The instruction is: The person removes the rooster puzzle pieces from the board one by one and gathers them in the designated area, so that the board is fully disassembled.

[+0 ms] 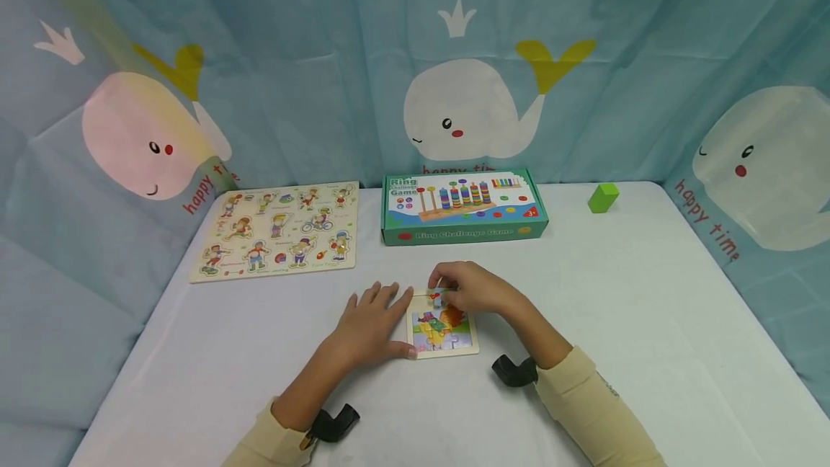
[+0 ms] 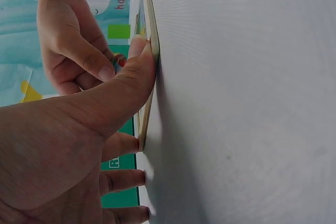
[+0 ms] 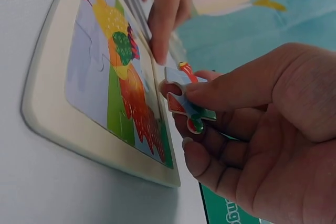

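A small square jigsaw puzzle in a pale wooden frame (image 1: 444,354) lies on the white table, its picture a colourful bird (image 3: 125,45). My right hand (image 1: 472,288) pinches a jigsaw piece (image 3: 181,95) between thumb and fingers, just above the far part of the frame. Blue, red and green show on that piece. On the frame's left side rests my left hand (image 1: 368,326), fingers spread, with the thumb (image 2: 137,51) on the near left corner and the forefinger at the far left edge. Part of the puzzle's far side is hidden by my right hand.
Behind the puzzle stands a green Ring Challenge Game box (image 1: 463,235). A wooden peg puzzle board (image 1: 275,233) with sports figures lies at the back left. At the back right is a green block (image 1: 604,197). A curtain with whales (image 1: 363,121) hangs behind the table.
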Action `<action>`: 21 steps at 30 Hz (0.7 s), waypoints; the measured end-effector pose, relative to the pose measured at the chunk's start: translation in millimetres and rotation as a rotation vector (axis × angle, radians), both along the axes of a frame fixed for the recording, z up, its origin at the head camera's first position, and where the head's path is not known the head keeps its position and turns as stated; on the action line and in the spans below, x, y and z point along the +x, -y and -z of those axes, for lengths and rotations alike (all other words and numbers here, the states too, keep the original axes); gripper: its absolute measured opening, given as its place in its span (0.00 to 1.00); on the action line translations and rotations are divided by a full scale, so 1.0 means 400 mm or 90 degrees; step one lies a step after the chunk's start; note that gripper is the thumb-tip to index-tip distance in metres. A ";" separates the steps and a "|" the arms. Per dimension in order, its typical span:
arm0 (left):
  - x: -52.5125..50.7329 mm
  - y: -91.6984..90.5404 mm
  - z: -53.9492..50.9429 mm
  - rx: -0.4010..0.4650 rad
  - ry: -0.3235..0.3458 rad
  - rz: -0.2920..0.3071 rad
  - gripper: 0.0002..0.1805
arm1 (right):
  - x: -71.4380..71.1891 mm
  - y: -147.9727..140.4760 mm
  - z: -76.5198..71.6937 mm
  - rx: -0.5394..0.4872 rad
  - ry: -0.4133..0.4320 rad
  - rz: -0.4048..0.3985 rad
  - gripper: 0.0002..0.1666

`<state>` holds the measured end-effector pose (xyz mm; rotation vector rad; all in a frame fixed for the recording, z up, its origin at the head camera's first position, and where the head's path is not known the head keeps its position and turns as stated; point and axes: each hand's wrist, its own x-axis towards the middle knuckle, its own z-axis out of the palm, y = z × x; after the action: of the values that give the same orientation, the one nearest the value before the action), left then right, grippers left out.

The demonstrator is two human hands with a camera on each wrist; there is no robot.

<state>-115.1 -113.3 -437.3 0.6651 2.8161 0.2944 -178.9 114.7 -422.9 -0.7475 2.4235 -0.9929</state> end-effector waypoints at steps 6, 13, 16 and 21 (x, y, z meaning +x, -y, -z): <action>0.000 0.001 0.009 -0.003 0.002 -0.001 0.54 | -0.004 -0.026 0.003 -0.016 -0.002 -0.008 0.10; 0.000 -0.003 0.009 0.000 0.007 -0.004 0.54 | -0.011 -0.090 -0.001 -0.037 -0.019 0.005 0.12; 0.001 -0.004 0.006 -0.001 0.004 -0.005 0.55 | -0.012 -0.119 -0.002 -0.042 -0.009 0.017 0.12; 0.001 -0.004 0.006 0.001 -0.002 -0.005 0.54 | -0.011 -0.171 -0.004 -0.037 0.007 0.040 0.13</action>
<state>-114.6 -111.7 -439.7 0.6550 2.8229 0.2979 -183.1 183.3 -421.2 -0.6866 2.4323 -1.0926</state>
